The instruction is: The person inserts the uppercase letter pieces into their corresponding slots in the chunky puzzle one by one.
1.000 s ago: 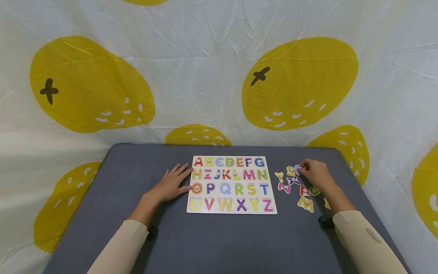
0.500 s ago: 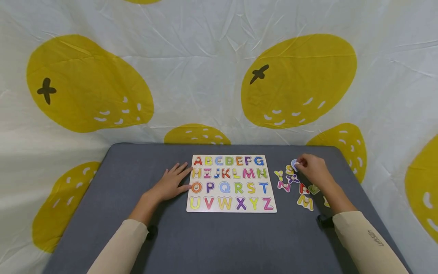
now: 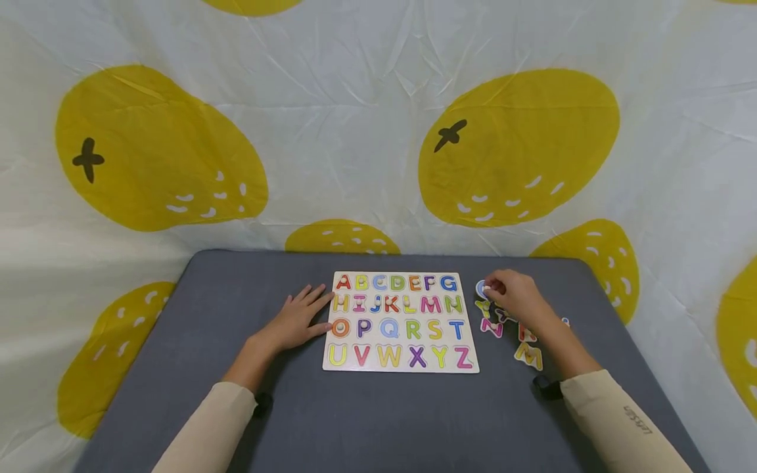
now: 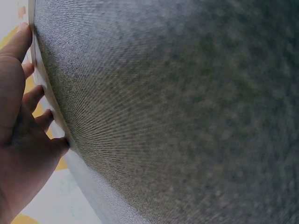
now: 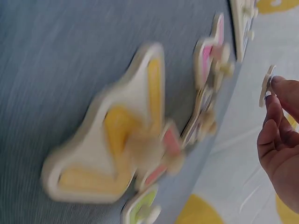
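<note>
My right hand [image 3: 513, 295] pinches a light blue, roundish letter puzzle piece [image 3: 481, 290] between thumb and fingertips. In the right wrist view this piece [image 5: 266, 86] appears edge-on, raised off the table. My left hand [image 3: 298, 318] lies with straight, spread fingers at the left edge of the alphabet puzzle board [image 3: 378, 372], thumb and fingertips touching it. The board's upper rows hold knobbed letters, through the P. Below my right hand lie a yellow Y piece [image 3: 483, 308], a pink piece [image 3: 491, 327], a red A piece [image 3: 526, 334] and a yellow M-like piece [image 3: 528, 357].
A dark grey table [image 3: 390, 420] carries everything. A white curtain [image 3: 343, 157] with yellow fruit prints hangs behind its far edge. My right forearm [image 3: 568, 345] passes over some loose pieces, partly hiding them.
My right hand has moved left with the blue letter piece, from the far side of the loose pieces towards the board. The left hand stays at the board's edge.
</note>
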`<state>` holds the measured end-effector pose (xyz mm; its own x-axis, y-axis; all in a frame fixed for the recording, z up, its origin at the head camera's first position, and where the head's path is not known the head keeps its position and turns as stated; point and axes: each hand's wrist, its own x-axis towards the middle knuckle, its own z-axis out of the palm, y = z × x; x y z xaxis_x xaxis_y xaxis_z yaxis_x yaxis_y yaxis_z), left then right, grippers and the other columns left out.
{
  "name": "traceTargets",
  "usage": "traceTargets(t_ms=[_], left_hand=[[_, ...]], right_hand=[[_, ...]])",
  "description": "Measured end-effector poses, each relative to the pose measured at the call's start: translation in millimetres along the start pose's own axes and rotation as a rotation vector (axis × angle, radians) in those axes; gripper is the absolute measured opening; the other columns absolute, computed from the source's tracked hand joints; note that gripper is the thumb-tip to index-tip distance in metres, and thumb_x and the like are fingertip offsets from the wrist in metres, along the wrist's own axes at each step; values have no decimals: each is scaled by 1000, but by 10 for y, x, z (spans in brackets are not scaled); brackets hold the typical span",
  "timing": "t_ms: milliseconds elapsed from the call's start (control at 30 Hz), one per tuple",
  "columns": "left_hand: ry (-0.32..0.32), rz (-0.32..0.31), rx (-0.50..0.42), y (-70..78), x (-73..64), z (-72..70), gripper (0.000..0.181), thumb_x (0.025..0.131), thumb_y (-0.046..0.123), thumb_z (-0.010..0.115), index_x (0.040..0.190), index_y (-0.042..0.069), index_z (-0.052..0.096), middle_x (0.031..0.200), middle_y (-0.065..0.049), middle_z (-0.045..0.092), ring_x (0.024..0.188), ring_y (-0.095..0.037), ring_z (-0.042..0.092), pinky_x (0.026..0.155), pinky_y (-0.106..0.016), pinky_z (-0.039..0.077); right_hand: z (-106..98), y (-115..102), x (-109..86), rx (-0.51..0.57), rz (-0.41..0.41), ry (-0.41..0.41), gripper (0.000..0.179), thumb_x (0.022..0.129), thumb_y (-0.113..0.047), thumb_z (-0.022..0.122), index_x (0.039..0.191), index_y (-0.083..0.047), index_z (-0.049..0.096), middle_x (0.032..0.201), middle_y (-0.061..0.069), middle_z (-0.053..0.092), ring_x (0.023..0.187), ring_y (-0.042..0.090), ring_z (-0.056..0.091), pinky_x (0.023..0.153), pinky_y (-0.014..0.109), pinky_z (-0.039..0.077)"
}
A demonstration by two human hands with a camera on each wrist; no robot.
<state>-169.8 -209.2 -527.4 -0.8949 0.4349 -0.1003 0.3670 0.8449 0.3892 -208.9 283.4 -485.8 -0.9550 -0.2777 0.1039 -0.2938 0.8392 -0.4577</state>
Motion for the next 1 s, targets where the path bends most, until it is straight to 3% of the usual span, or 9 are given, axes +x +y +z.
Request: traceTargets(t_ms=[367,667,1000], left_hand=[[7,3,-5,10,-6,45,77,100,49,65,163,19,34,171,-13,26,158,-45,16,117,-77,17],[15,3,-10,23,-5,23,77,100,48,65,163,18,35,170,-14,27,158,-46,17,117,-77,17],[33,5,-9,37,-13,11,76,99,46,67,163,17,36,169,-16,29,157,-47,19,117,-77,17]], right_hand=[[242,-472,85,87,-182,-66,9,93,-11,77,101,-7,75,87,0,65,77,11,55,69,27,49],[408,-812,216,168,-241,-209,6,95,-17,76,101,-14,75,86,-7,65,78,8,56,71,25,50],[736,-1153,302,178,-340,-293,8,96,-16,76,103,-13,76,88,-7,67,78,4,57,72,23,51]])
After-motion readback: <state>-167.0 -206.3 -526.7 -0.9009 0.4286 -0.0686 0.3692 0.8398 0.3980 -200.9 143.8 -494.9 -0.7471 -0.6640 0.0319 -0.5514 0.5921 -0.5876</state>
